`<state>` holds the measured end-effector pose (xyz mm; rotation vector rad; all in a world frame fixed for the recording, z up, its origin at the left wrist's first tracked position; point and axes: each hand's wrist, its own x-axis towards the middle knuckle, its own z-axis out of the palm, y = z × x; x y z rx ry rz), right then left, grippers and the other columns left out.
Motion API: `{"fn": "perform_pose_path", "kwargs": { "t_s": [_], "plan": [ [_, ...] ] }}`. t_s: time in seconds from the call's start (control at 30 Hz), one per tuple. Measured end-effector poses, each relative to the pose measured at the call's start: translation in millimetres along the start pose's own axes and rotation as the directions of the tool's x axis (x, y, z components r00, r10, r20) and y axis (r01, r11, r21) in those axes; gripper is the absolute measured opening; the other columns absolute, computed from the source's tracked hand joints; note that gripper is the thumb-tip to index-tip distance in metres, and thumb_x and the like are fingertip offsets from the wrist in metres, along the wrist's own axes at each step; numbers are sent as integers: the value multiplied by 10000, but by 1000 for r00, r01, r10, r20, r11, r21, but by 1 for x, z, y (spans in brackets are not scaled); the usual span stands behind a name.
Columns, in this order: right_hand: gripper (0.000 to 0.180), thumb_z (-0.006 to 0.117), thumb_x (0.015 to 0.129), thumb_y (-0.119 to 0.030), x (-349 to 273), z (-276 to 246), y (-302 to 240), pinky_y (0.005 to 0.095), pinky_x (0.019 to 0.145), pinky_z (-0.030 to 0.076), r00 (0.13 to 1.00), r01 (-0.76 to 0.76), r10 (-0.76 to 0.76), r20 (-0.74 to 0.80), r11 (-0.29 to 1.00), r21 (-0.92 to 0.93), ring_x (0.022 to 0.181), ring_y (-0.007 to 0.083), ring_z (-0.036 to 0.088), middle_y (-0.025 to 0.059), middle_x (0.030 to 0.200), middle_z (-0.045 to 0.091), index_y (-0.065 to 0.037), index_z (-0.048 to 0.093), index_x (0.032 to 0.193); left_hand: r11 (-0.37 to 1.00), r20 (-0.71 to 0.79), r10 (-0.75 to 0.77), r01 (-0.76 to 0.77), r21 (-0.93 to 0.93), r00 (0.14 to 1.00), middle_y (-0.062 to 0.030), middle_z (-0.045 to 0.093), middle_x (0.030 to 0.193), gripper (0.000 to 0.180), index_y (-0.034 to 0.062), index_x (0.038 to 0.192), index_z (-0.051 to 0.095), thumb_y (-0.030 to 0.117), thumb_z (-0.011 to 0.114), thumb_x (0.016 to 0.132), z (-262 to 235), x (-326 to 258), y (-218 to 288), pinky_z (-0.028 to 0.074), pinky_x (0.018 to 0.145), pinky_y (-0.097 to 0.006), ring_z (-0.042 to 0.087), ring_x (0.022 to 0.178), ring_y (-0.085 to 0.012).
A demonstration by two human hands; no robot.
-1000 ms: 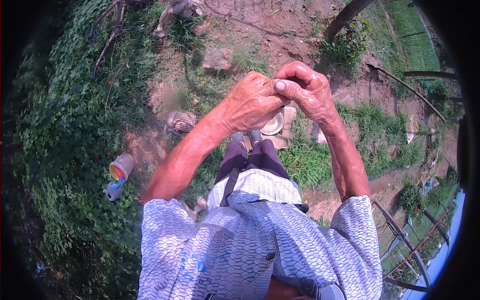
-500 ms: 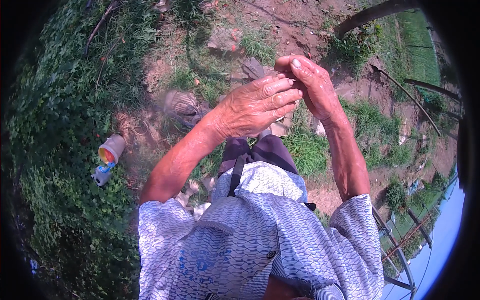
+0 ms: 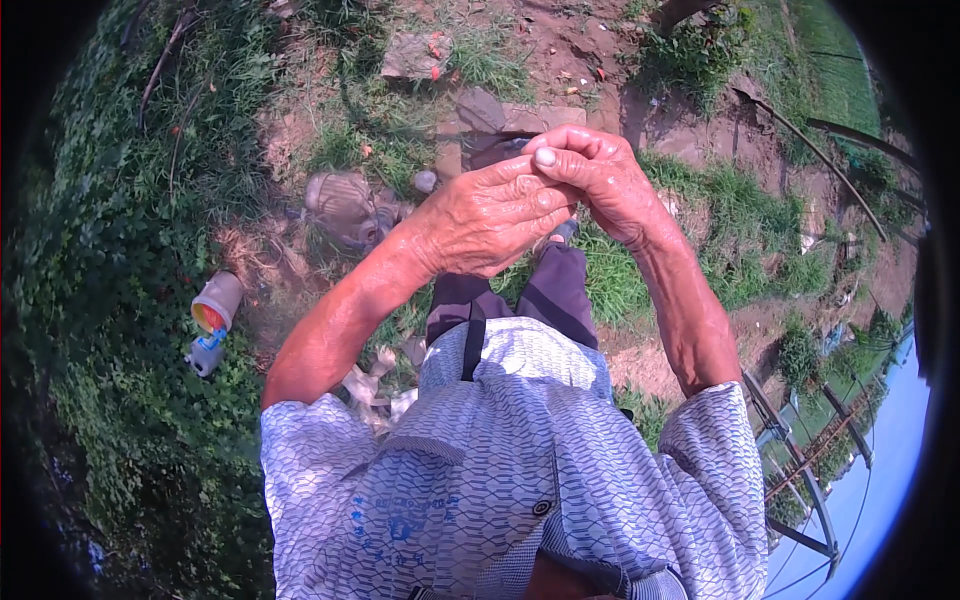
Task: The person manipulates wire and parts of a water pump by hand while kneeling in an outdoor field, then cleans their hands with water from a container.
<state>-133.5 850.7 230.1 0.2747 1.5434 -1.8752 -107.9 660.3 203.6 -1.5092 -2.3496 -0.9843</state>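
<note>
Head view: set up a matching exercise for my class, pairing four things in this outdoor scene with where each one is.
Things:
1. hands
2. plastic cup
3. flat stone
4. patterned shirt

Places:
A. lying on its side at the left, at the edge of the green plants
B. at the bottom of the picture
C. joined together at the fingertips, mid-picture
D. on bare earth near the top

Pairs: 1-C, 2-A, 3-D, 4-B
</note>
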Motion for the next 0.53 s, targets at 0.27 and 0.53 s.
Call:
{"fn": "perform_pose_path", "kwargs": {
  "t_s": [0.27, 0.53],
  "plan": [
    [138, 651, 911, -145, -5, -55, 67, 205, 557, 444, 977, -141, 180, -117, 949, 281, 668, 43, 555, -41, 728, 597, -48, 612, 821, 988, 119, -66, 81, -129, 991, -81, 643, 993, 315, 33, 963, 643, 153, 682, 674, 75, 37, 23, 456, 913, -390, 618, 973, -260],
    [467, 496, 974, -374, 4, -122, 218, 328, 1011, 402, 911, -409, 365, 193, 731, 546, 1105, 194, 548, 129, 1163, 589, 26, 571, 1203, 77, 350, -829, 710, -700, 435, -113, 627, 1015, 245, 38, 1060, 595, 248, 578, 935, 232, -7, 49, 431, 914, -454, 598, 984, -260]
  ]
}}
